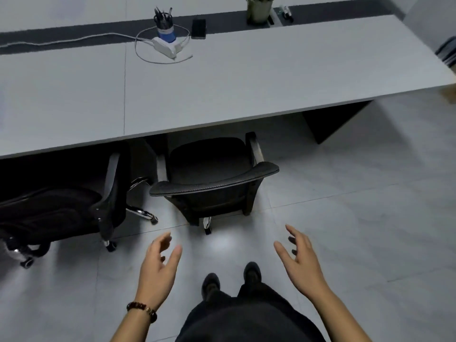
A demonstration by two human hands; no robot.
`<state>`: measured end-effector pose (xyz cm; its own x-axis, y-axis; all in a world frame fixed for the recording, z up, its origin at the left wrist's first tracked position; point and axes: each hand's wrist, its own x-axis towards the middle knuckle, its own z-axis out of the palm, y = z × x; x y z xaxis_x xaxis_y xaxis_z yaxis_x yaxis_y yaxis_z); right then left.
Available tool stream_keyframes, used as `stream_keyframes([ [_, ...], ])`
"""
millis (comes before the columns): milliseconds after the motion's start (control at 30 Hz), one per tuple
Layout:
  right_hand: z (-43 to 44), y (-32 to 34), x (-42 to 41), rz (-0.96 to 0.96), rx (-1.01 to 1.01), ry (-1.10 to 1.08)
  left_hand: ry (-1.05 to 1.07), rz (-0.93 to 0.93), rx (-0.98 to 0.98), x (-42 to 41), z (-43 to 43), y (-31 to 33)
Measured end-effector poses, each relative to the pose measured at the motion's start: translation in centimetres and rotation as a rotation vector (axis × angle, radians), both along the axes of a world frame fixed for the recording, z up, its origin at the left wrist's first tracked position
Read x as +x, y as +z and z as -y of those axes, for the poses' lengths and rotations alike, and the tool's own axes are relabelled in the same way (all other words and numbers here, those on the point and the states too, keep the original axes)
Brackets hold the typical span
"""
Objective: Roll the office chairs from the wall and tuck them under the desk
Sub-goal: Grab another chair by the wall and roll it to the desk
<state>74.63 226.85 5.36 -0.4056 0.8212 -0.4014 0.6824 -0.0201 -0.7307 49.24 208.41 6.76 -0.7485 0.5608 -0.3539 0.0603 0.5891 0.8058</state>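
Note:
A black office chair stands in front of me, its seat partly under the grey desk and its backrest toward me. A second black chair sits at the left, also partly under the desk edge. My left hand and my right hand hover over the floor a short way behind the middle chair's backrest. Both hands are empty with fingers spread, touching nothing.
On the desk lie a pen cup, a white power strip with cable, a dark phone and a potted plant. A dark desk side panel stands at the right. Another dark chair edge shows far right. Tiled floor lies around my feet.

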Motion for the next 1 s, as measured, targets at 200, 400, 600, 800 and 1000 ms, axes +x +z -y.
stream_keyframes([
  [200, 7.5, 0.9, 5.4, -0.05, -0.03, -0.343, -0.193, 0.134, 0.017, 3.8, 0.7, -1.0],
  [400, 12.4, 4.3, 12.9, -0.091, 0.124, -0.725, -0.585, 0.104, 0.111, 9.3, -5.9, 1.1],
  [600, 19.2, 6.8, 22.8, -0.127, 0.261, -1.079, -0.929, 0.055, 0.244, 20.7, -10.1, 5.0],
  [800, 29.0, 4.2, 35.9, -0.145, 0.246, -1.321, -1.198, 0.029, 0.267, 38.4, -7.8, 5.2],
  [1000, 37.0, 3.0, 51.0, -0.081, 0.243, -1.407, -1.344, 0.129, 0.216, 58.5, -2.1, 4.5],
])
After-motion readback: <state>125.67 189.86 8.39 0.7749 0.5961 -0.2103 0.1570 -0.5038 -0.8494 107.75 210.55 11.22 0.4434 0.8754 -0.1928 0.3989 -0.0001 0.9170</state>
